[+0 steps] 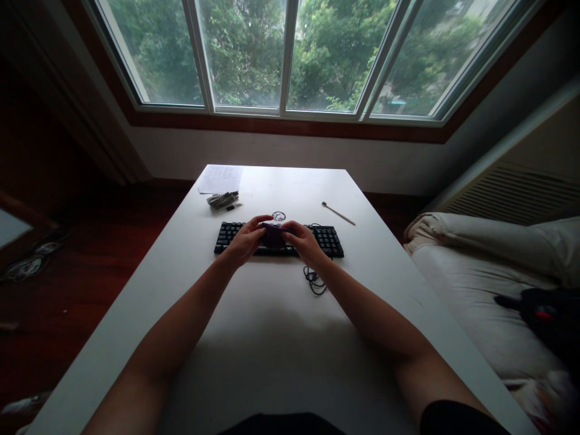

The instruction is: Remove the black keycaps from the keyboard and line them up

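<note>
A small dark purple piece [272, 236], perhaps a cloth, is stretched between my two hands. My left hand [247, 240] grips its left end with thumb and fingers. At the other end, my right hand [300, 239] pinches it the same way. Beneath both hands lies a black keyboard [330, 241], its middle keys hidden by my hands and the purple piece. A coiled black cable [313, 280] rests on the table in front of the keyboard, partly covered by my right forearm.
On the white table [272, 338], a toothbrush-like stick [338, 213] lies behind the keyboard at right. A grey bundle [222, 200], a small black object [234, 206] and paper sheets [220, 179] are at back left. A clear ring-shaped item [278, 215] sits just beyond my hands. A bed [462, 284] stands at right.
</note>
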The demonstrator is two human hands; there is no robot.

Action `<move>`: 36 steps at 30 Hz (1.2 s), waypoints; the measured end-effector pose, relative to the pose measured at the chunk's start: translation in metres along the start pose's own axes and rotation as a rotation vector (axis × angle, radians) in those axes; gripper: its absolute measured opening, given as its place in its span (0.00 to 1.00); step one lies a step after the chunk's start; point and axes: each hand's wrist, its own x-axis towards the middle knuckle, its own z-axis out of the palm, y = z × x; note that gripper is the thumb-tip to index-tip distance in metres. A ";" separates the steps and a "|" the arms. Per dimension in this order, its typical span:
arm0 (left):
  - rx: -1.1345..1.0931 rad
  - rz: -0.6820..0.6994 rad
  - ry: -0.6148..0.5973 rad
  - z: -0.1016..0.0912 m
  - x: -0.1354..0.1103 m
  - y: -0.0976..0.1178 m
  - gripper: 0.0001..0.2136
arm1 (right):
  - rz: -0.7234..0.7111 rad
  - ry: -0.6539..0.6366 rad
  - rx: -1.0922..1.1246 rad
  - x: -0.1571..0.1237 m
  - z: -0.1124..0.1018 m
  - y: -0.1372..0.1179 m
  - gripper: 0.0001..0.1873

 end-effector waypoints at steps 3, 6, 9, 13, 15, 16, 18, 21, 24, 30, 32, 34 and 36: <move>0.071 0.038 0.043 0.001 0.002 -0.007 0.21 | -0.040 -0.027 -0.003 -0.002 0.004 -0.004 0.15; 0.212 0.109 0.109 0.000 0.006 -0.014 0.20 | -0.068 -0.035 -0.022 -0.004 0.009 -0.006 0.15; 0.339 0.158 0.206 -0.002 0.007 -0.021 0.16 | -0.063 -0.047 0.003 -0.005 0.012 -0.004 0.17; 0.373 0.129 0.237 0.002 0.004 -0.023 0.14 | -0.050 -0.046 0.018 -0.005 0.012 0.001 0.24; 0.362 0.106 0.228 0.007 0.003 -0.022 0.16 | -0.044 -0.008 -0.011 -0.004 0.011 0.003 0.26; 0.355 0.101 0.218 0.008 0.002 -0.022 0.17 | -0.040 0.015 -0.025 -0.004 0.010 0.003 0.27; 0.345 0.105 0.181 0.010 0.002 -0.022 0.16 | -0.037 0.052 -0.047 -0.004 0.009 0.003 0.28; 0.405 0.144 0.137 0.008 0.003 -0.025 0.16 | -0.054 0.071 -0.092 -0.003 0.008 0.002 0.28; 0.544 0.186 0.144 0.002 0.004 -0.030 0.13 | -0.071 0.051 -0.148 -0.003 0.007 0.003 0.26; 0.693 0.258 0.163 -0.004 0.005 -0.031 0.11 | -0.065 0.057 -0.215 -0.001 0.005 0.004 0.22; 0.654 0.281 0.131 -0.003 0.006 -0.030 0.11 | -0.048 0.045 -0.210 0.000 0.005 0.004 0.22; 0.631 0.297 0.114 -0.004 0.007 -0.030 0.11 | -0.021 0.005 -0.174 0.000 0.005 0.002 0.22; 0.656 0.314 0.133 -0.007 0.007 -0.028 0.11 | 0.017 -0.043 -0.124 0.000 0.007 0.001 0.20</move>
